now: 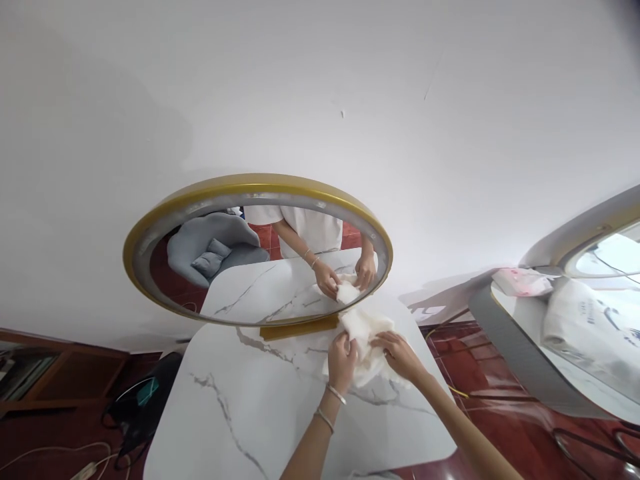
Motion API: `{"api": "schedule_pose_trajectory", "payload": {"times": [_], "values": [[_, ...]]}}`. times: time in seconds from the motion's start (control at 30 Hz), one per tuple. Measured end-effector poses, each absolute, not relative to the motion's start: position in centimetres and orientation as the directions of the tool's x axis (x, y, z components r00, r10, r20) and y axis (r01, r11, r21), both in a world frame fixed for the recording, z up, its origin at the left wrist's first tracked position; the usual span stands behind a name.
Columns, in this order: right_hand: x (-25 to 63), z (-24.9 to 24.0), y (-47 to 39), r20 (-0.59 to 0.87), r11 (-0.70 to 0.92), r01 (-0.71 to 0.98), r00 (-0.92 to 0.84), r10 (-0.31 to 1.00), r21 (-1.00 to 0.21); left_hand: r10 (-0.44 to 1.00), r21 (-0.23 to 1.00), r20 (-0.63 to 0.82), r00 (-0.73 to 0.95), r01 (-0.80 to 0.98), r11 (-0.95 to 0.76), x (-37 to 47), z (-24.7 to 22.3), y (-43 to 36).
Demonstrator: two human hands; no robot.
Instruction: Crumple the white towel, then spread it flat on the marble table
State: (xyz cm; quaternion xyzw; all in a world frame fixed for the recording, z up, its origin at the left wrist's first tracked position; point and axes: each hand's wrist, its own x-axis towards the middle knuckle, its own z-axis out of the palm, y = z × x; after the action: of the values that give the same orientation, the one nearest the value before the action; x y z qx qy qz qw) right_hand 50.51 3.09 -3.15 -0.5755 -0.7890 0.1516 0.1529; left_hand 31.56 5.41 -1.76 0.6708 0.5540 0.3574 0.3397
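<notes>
A crumpled white cloth (367,325) lies on the marble-patterned table (225,400), near its right back edge and close to the mirror's foot. My left hand (343,360), with two bracelets on the wrist, grips the cloth's left side with curled fingers. My right hand (397,352) pinches the cloth on its right side, the fingers bent into the fabric. Part of the cloth is raised between the hands and the rest spreads under them. Both hands and the cloth also show in the round gold-framed mirror (260,181).
The mirror stands on a gold base (295,329) at the table's back, against the white wall (300,87). To the right, a second table (520,320) holds a white printed bag (590,327) and a tissue pack (523,281). A black bag (145,400) and cables are at the left.
</notes>
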Motion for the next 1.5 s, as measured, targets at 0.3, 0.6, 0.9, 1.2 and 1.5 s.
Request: {"api": "schedule_pose_trajectory", "payload": {"times": [0.3, 0.6, 0.9, 1.2, 1.5], "values": [[51.2, -2.9, -2.8, -0.155, -0.087, 0.627, -0.055, 0.986, -0.774, 0.994, 0.783, -0.100, 0.037, 0.620, 0.056, 28.2, -3.2, 3.0], [50.5, -2.9, 4.0, -0.374, -0.597, 0.685, 0.470, 0.800, -0.418, 0.948, 0.835, -0.296, -0.116, 0.451, 0.316, 27.7, -5.6, 5.5], [50.5, -3.9, 5.3, -0.443, -0.579, 0.635, 0.382, 0.811, -0.512, 0.950, 0.856, -0.308, 0.046, 0.448, 0.256, 26.6, -4.2, 4.9], [49.7, -2.7, 5.2, -0.308, -0.380, 0.542, 0.222, 0.925, -0.750, 0.986, 0.869, -0.152, 0.072, 0.485, 0.099, 23.2, -1.9, 3.6], [47.4, -1.3, 2.0, -0.196, -0.278, 0.533, 0.207, 0.959, -0.799, 0.983, 0.871, -0.184, 0.026, 0.468, 0.150, 19.1, -2.4, 0.0]]}}
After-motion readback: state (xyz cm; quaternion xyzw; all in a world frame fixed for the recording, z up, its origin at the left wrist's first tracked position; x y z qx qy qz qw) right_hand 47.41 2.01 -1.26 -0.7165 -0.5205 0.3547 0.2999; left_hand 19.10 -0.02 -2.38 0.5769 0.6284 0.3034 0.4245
